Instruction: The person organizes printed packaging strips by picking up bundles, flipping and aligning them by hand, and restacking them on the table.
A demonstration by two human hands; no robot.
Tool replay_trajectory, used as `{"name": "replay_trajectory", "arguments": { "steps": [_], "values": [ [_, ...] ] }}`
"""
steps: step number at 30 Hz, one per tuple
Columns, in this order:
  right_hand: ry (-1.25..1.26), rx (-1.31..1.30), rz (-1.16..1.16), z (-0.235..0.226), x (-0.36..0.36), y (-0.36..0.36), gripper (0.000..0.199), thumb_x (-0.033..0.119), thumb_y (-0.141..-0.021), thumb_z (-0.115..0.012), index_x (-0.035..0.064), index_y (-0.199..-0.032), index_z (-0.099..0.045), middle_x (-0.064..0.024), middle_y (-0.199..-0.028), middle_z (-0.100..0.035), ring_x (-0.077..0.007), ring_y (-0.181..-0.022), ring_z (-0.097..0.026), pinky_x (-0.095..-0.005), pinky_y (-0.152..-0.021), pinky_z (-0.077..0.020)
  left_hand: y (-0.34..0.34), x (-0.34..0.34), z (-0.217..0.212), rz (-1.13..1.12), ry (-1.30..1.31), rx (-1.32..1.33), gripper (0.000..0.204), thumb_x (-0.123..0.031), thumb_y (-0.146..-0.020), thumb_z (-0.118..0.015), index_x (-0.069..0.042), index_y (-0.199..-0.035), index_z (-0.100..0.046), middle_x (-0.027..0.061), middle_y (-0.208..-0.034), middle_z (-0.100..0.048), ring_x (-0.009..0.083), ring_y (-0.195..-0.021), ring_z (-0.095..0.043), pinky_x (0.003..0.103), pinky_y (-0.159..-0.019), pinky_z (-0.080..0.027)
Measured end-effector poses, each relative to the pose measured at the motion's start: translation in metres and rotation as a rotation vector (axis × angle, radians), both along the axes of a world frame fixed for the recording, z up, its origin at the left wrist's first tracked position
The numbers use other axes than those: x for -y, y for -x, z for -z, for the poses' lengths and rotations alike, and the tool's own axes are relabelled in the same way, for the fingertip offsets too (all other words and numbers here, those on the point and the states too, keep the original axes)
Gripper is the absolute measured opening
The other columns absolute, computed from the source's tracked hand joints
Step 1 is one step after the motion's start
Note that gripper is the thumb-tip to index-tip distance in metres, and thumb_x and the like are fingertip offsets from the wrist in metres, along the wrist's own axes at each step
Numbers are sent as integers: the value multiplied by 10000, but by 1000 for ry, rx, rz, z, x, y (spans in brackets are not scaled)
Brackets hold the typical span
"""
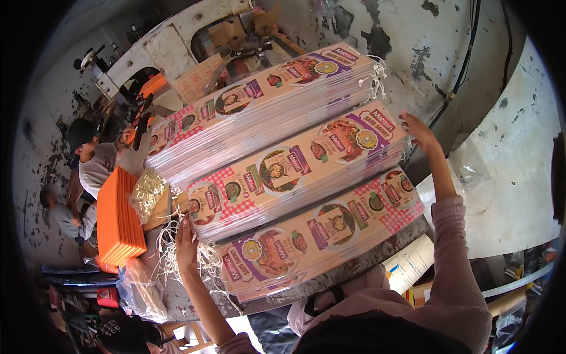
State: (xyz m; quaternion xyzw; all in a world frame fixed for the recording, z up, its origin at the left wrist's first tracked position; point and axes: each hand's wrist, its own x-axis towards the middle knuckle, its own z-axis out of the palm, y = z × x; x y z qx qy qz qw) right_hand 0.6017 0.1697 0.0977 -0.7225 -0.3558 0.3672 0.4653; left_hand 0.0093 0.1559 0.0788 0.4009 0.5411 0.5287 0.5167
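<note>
Three long stacks of printed cardboard sheets, wrapped in clear plastic, lie side by side on a table. At the middle stack (283, 174), my left hand (187, 245) is against the left end, fingers stretched upward along it. My right hand (420, 131) reaches the opposite end, its fingers extended near the upper corner. Neither hand is closed round the stack. White cords (171, 253) hang in a tangle beside my left hand. The far stack (259, 97) is taller and has white knotted cords (377, 76) at its right end. The near stack (321, 233) lies closest to my body.
An orange stack of sheets (121, 218) stands at the left, next to a clear bag of small gold-coloured pieces (148, 197). A person in a dark cap (97, 159) works beyond it. Open cardboard boxes (227, 32) sit at the back. A peeling wall (407, 35) rises behind.
</note>
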Motion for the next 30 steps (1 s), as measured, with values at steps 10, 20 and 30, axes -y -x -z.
{"name": "replay_trajectory", "arguments": {
  "steps": [10,20,30],
  "values": [
    [-144,-544,107,40,74,51,162,126,-790,-422,1,-868,-492,-88,-840,-519,-178,-809,-510,-295,-723,-443,38,53,23,-622,-178,27,247,-183,-831,-459,-83,-1052,-502,16,-1015,-539,116,-950,-487,270,-803,-353],
    [-152,-1165,133,26,47,30,276,-101,-649,-353,-121,-922,-385,-226,-995,-397,-354,-970,-419,-429,-872,-408,22,71,0,-563,-229,24,172,-140,-806,-482,-86,-960,-534,1,-931,-555,95,-865,-505,227,-742,-373],
    [56,-1197,197,5,49,28,340,-66,-533,-369,-91,-871,-394,-170,-902,-383,-290,-847,-433,-470,-844,-369,8,65,-13,-465,-315,-13,168,-133,-808,-484,-74,-958,-530,11,-935,-554,104,-874,-511,234,-774,-372]
  ]
}}
